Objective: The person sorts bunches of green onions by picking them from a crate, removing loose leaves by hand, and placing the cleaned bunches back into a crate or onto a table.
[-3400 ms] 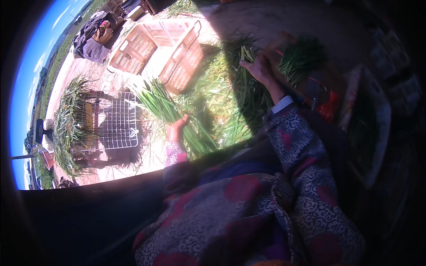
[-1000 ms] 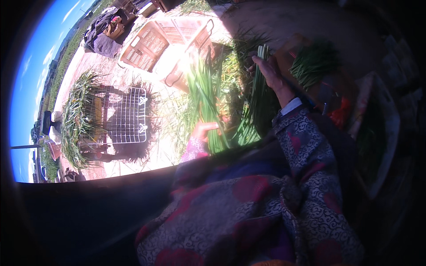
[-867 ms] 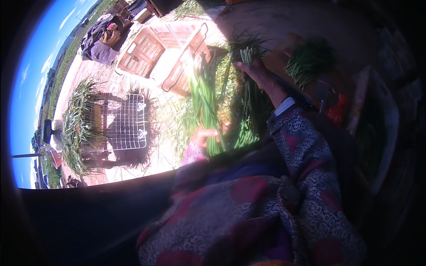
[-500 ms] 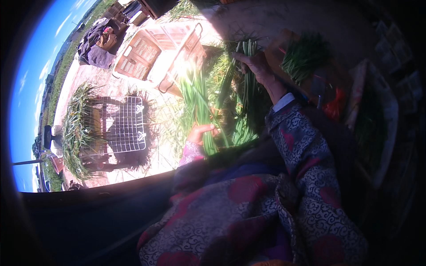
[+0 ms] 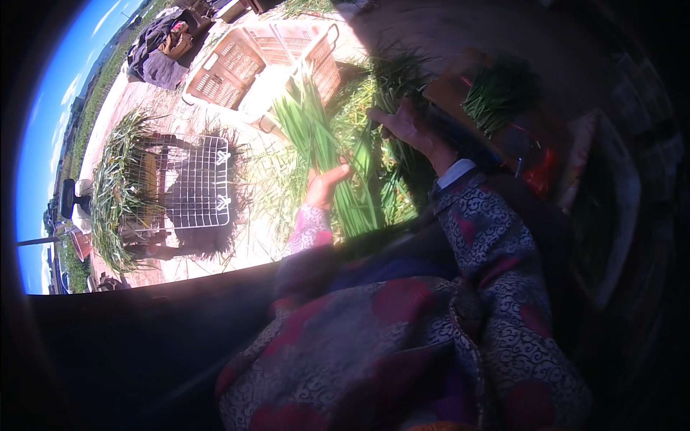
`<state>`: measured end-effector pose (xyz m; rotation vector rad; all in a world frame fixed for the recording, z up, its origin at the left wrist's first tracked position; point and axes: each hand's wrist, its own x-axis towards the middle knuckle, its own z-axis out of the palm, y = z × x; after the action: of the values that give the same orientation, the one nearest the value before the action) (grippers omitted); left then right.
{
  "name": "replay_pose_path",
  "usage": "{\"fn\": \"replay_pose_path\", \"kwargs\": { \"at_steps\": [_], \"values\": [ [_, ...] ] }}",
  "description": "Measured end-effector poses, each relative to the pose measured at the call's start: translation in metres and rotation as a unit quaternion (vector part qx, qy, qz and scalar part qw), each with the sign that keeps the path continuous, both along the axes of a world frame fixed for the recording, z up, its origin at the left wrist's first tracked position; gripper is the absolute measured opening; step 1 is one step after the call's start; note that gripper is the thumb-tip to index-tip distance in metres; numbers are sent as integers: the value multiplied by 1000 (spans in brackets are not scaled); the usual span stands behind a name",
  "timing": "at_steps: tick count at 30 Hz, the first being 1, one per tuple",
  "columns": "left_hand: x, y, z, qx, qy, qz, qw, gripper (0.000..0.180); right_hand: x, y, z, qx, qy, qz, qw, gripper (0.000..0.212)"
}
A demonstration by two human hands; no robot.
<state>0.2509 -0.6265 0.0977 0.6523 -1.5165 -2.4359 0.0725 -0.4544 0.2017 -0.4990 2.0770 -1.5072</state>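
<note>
We've got our left hand (image 5: pixel 325 188) clamped round a bunch of long green stalks (image 5: pixel 323 154), which fan up and away from it twd the plastic crates (image 5: pixel 248 61). Our right hand (image 5: pixel 404 128) sits apart, up and to the right of the left, fingers closed on a few thin stalks in the shade. Loose greens (image 5: pixel 381 194) lie btwn and below both hands. A wire basket (image 5: pixel 195 183) stands well left of the left hand. Another green bundle (image 5: pixel 496 90) lies just right of the right hand.

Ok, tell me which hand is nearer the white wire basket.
Left. The left hand grips the green stalks just right of the wire basket; the right hand is farther right.
</note>
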Motion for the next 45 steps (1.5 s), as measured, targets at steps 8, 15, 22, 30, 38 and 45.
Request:
{"fn": "replay_pose_path", "kwargs": {
  "at_steps": [8, 15, 22, 30, 38, 45],
  "values": [
    [-17, 23, 15, 37, -12, 50, 998, 33, -41, -6, -70, -35, 258, -104, 960, 39],
    [-2, 4, 3, 191, -20, -17, 981, 34, -20, 4, -40, -132, -52, 97, 985, 35],
    [-2, 29, 37, 285, -3, -32, 958, 35, 1, -12, -50, -95, 12, 174, 980, 27],
    [-9, 39, 30, 6, 45, 82, 996, 29, 0, -8, -38, -18, -1, 158, 987, 25],
    [11, 24, 31, -17, 4, 68, 997, 35, -49, 26, -16, -48, 15, 88, 995, 24],
    [9, 32, 37, 49, 6, 48, 998, 43, 15, -7, -18, -128, -84, 142, 978, 37]
  ]
}}
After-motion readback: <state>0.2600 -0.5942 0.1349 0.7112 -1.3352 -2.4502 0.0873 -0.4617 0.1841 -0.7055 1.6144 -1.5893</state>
